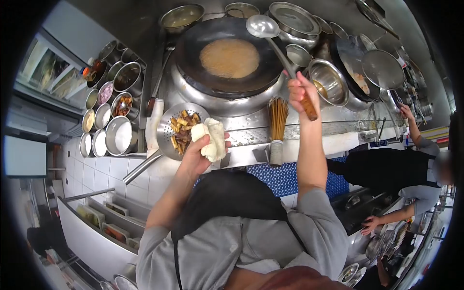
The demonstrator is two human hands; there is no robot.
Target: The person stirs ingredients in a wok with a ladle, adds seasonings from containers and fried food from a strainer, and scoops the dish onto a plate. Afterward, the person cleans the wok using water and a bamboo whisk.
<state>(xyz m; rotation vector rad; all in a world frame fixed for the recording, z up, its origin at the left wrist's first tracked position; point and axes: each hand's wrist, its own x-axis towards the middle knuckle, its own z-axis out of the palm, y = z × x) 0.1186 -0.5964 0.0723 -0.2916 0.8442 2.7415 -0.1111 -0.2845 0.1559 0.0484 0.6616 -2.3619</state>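
Observation:
My right hand point(301, 92) is closed around the wooden handle of a metal ladle point(279, 50), whose bowl hangs over the right rim of a large black wok point(186, 53). Shallow cloudy, light-brown liquid point(230, 58) lies in the bottom of the wok. My left hand point(195, 157) grips a folded pale cloth point(212, 140) in front of the stove. Just beside that cloth, a perforated strainer point(166, 123) holds browned, cut pieces of food point(183, 126). The strainer's long handle points down to the left, apart from my fingers.
A bamboo wok brush point(278, 125) stands at the stove's front edge. Metal bowls point(328, 82) and a second wok point(355, 67) are to the right. Several seasoning pots point(121, 135) crowd the left side. Another person in a black apron point(382, 166) works at the right.

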